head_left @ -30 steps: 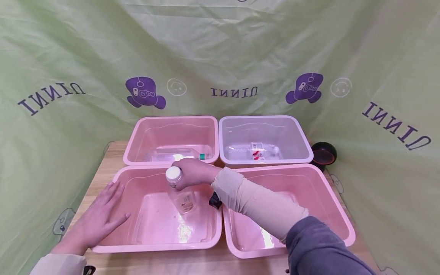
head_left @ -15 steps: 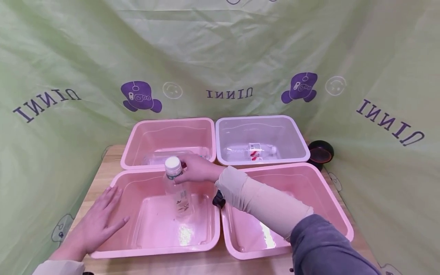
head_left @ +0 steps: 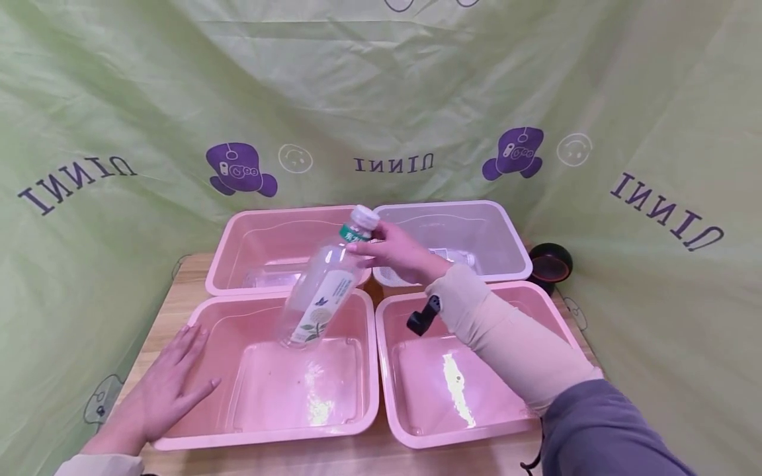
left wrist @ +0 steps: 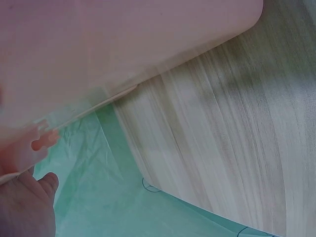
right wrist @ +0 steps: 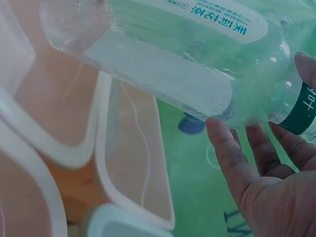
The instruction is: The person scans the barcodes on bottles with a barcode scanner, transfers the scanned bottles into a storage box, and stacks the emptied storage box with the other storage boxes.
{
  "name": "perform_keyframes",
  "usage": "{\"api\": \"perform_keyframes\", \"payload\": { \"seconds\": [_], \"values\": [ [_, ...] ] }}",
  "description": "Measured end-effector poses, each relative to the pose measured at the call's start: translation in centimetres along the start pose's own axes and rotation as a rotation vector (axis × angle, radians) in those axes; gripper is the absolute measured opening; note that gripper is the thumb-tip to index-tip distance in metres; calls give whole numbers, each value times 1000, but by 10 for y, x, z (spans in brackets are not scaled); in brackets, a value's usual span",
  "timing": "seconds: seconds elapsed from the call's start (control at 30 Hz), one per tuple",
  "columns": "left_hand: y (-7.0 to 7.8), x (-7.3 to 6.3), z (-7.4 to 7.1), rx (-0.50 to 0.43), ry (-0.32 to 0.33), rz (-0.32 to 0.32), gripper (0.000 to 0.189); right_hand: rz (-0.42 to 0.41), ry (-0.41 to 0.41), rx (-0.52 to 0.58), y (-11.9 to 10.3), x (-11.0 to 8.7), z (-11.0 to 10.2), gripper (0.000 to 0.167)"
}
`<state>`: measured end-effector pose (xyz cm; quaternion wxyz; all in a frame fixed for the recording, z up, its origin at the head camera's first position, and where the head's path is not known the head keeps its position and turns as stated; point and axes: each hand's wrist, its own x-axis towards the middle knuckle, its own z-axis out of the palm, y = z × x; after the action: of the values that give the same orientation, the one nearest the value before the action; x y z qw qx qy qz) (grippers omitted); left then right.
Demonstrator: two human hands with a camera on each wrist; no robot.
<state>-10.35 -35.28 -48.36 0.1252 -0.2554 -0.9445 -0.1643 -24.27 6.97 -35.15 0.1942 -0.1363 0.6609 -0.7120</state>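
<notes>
A clear plastic bottle [head_left: 321, 291] with a white cap, a green neck band and a printed label hangs slanted over the front left pink tub [head_left: 268, 439]. Its cap points up and to the right. My right hand [head_left: 401, 251] grips it near the neck, thumb on one side and fingers on the other, as the right wrist view shows with the bottle [right wrist: 163, 64] and hand [right wrist: 266, 187]. My left hand [head_left: 163, 390] rests at that tub's left rim, fingers extended. In the left wrist view, only part of the left hand [left wrist: 27, 207] shows beside the tub.
Behind stand a pink tub [head_left: 286, 235], with a clear bottle [head_left: 274, 276] lying in it, and a pale lilac tub [head_left: 446, 228] with a labelled bottle [head_left: 455, 256]. Another pink tub [head_left: 411, 439] is at front right. A black round object [head_left: 550, 261] sits at the right edge.
My right hand has lifted the bottle and moved right and away from me. The bottle has gone from nearly upright to slanted. The left hand stays at the rim.
</notes>
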Motion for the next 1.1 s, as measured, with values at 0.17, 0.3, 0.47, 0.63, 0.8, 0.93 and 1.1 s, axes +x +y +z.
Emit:
{"api": "perform_keyframes", "payload": {
  "seconds": [0.17, 0.3, 0.47, 0.63, 0.8, 0.93, 1.1],
  "values": [
    [0, 0, 0, -6, -8, -8, 82, -40, 61, 19, -6, -14, -26, 47],
    [-1, 0, 0, -9, -9, -7, 81, -44, 119, 1, -11, -24, -42, 45],
    [-1, 0, 0, -9, -9, -14, 80, -39, 201, -18, -21, -34, -65, 45],
    [-1, 0, -1, -17, -15, -22, 80, -21, 302, 36, -35, -53, -90, 35],
    [-3, 2, -1, -18, 4, -7, 81, -75, 363, 133, -46, -73, -113, 22],
    [-4, 3, 2, -25, 15, 5, 81, -130, 395, 240, -52, -90, -133, 24],
    [-7, -1, 5, -36, 50, 23, 81, -208, 410, 387, -60, -106, -153, 20]
  ]
}}
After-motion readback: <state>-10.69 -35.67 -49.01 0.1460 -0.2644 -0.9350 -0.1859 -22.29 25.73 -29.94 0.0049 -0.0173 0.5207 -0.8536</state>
